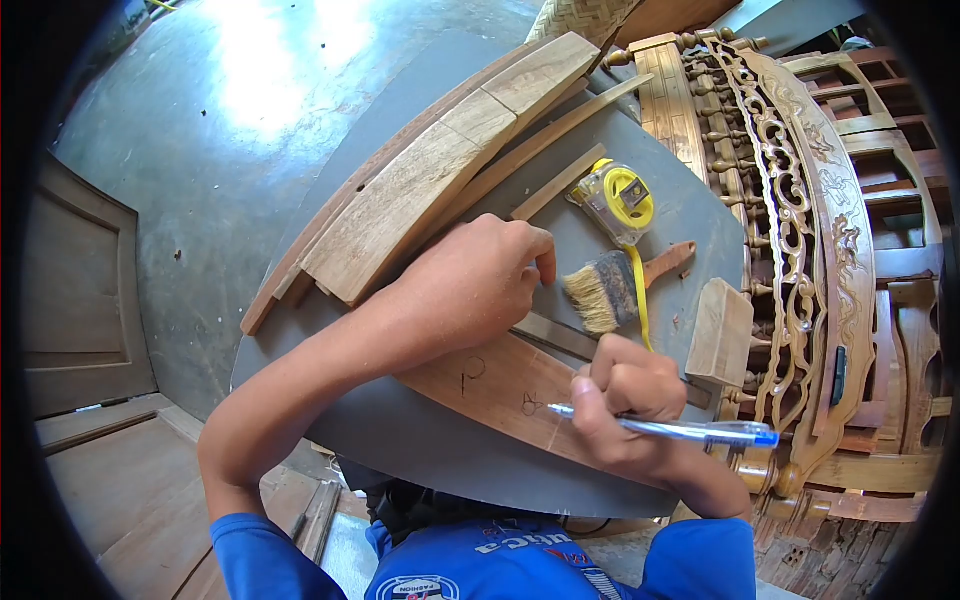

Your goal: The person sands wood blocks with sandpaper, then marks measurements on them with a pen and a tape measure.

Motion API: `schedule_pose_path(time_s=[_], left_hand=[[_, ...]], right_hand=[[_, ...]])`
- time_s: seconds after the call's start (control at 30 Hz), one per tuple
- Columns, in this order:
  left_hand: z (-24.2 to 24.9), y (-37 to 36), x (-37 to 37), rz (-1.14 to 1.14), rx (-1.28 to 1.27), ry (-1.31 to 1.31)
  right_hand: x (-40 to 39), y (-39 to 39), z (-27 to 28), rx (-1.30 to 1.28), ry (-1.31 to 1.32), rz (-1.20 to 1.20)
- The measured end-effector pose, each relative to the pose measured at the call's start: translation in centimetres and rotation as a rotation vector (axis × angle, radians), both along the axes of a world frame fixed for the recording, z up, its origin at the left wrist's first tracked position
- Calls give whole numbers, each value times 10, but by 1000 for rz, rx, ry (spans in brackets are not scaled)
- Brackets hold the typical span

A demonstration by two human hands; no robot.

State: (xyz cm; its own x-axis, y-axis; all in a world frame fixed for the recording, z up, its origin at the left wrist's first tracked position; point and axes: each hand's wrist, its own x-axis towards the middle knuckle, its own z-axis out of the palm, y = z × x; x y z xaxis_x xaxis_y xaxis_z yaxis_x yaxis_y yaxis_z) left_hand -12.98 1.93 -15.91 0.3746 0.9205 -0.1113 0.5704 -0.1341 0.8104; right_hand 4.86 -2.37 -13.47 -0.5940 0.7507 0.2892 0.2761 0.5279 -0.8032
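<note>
My right hand grips a ballpoint pen with a clear barrel and a blue end. Its tip touches, or nearly touches, a curved wooden board, beside a small figure like an 8. Another hand-drawn mark, like a P, stands further left on the board. My left hand rests over the board's far side with fingers curled down; whatever they hold, if anything, is hidden. Past it lie a yellow tape measure, its blade partly out, and a paintbrush with pale bristles and a wooden handle.
Thick curved wood pieces and thin strips lie along the grey tabletop's left side. A wood block sits at the right edge. Carved wooden furniture stands close on the right. A panelled door is at the left.
</note>
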Motion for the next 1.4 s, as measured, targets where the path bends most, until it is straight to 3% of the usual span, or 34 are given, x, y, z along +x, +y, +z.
schedule_pose_path(time_s=[1.4], left_hand=[[-3, -1, -1, 7, 27, -20]], right_hand=[[-7, 1, -1, -15, -96, 94]])
